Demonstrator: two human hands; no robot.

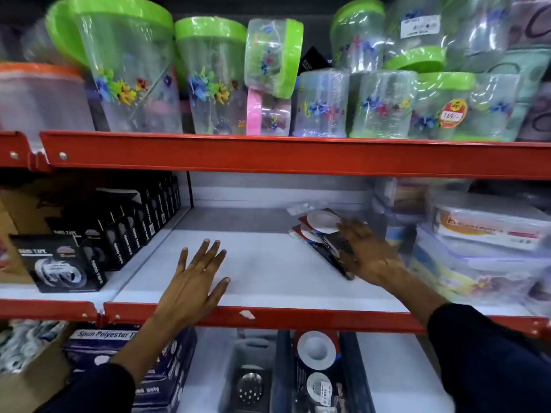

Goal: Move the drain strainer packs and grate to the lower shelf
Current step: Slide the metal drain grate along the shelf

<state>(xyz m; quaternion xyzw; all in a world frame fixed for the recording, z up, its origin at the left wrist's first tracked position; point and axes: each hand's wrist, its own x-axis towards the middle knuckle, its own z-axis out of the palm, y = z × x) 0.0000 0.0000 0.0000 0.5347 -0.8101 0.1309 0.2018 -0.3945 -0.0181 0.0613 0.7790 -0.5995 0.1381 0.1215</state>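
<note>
A small stack of drain strainer packs, red cards with white discs, lies at the right of the white middle shelf. My right hand lies over the stack's near end, fingers spread across a dark perforated grate; I cannot tell whether it grips. My left hand rests flat on the shelf, palm down, fingers apart, holding nothing. On the lower shelf a grey bin holds a round metal strainer, and a dark tray beside it holds more strainer packs.
Black nano tape boxes line the middle shelf's left side. Stacked clear food containers crowd its right side. Green-lidded plastic jars fill the upper shelf. Red shelf rails cross the view. Blue polyester boxes sit lower left.
</note>
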